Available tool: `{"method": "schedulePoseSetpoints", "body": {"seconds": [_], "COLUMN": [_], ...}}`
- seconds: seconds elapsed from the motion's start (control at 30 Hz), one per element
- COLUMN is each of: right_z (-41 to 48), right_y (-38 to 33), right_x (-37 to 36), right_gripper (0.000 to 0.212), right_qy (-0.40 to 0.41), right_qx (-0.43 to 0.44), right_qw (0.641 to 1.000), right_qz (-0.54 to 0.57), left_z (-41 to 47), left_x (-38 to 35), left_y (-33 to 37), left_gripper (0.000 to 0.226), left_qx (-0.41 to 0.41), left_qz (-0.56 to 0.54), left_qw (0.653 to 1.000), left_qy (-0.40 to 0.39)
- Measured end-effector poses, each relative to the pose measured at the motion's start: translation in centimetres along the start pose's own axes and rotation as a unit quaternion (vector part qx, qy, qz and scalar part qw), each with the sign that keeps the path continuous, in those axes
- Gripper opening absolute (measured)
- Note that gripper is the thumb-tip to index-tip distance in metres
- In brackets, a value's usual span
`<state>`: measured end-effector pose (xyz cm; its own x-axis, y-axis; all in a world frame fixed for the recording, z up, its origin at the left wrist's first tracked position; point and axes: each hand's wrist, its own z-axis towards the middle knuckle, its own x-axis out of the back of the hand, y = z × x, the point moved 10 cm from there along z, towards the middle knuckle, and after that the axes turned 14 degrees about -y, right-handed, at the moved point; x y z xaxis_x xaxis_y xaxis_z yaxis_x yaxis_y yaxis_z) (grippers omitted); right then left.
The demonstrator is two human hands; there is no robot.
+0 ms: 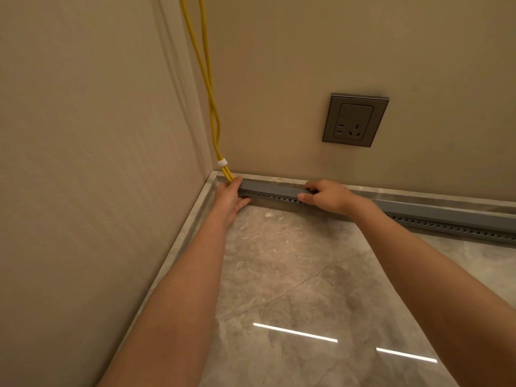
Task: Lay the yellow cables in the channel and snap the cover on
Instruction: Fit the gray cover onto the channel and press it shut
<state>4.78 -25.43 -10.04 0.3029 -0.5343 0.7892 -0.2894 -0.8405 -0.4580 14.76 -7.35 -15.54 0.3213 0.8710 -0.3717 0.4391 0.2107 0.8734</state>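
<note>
Yellow cables [211, 107] drop into the far-left end of the channel [452, 229] as left hand [229, 195] and right hand [328, 195], fingers curled, grip the cover [272, 189], apparently snapping its last stretch down.

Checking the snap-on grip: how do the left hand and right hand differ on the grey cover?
Left hand holds the cover at its corner end beside the yellow cables; right hand holds it further along. Left fingers lie flatter, right fingers curl over the top. Both straddle the cover, thumb in front.
</note>
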Motion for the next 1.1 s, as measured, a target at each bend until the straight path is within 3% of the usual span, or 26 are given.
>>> {"method": "schedulePoseSetpoints", "body": {"seconds": [0.1, 0.17, 0.27, 0.33, 0.47, 0.57, 0.67, 0.87, 1.1], "right_z": [0.3, 0.5, 0.5, 0.7, 0.9, 1.0, 1.0, 0.5, 0.9], "right_y": [-1.4, -3.0, -5.0, -5.3, -5.5, -5.5, -5.6, -6.1, -6.4], "right_x": [0.1, 0.2, -0.1, -0.5, -1.0, -1.2, -1.5, -1.9, -1.7], "right_gripper": [0.044, 0.047, 0.032, 0.028, 0.026, 0.029, 0.03, 0.032, 0.022], "right_qy": [0.002, 0.016, 0.055, 0.056, 0.05, 0.04, 0.021, 0.026, -0.005], "right_qx": [0.018, 0.035, 0.058, 0.06, 0.051, 0.055, 0.056, 0.054, 0.059], "right_qw": [1.0, 0.999, 0.988, 0.985, 0.988, 0.99, 0.992, 0.984, 0.993], "right_qz": [0.025, -0.021, -0.134, -0.151, -0.137, -0.126, -0.115, -0.168, -0.098], "left_z": [0.3, 0.3, 0.2, 0.3, 0.2, 0.1, -0.1, -0.6, -0.6], "left_x": [0.1, 0.0, -0.3, -0.7, -1.0, -0.6, -0.3, 0.8, -0.2], "left_y": [-0.3, -0.4, -0.6, -0.8, -0.8, -0.9, -1.0, -1.1, -1.7], "left_gripper": [0.041, 0.04, 0.034, 0.017, 0.025, 0.011, 0.011, 0.014, 0.017], "left_qx": [-0.006, -0.006, 0.003, 0.005, -0.01, -0.023, -0.041, -0.051, -0.014], "left_qz": [-0.029, -0.034, -0.032, -0.063, -0.124, -0.128, -0.134, -0.076, -0.187], "left_qw": [1.0, 0.999, 0.999, 0.998, 0.991, 0.988, 0.985, 0.982, 0.975], "left_qy": [-0.006, -0.008, -0.002, 0.01, 0.047, 0.083, 0.102, 0.165, 0.117]}}
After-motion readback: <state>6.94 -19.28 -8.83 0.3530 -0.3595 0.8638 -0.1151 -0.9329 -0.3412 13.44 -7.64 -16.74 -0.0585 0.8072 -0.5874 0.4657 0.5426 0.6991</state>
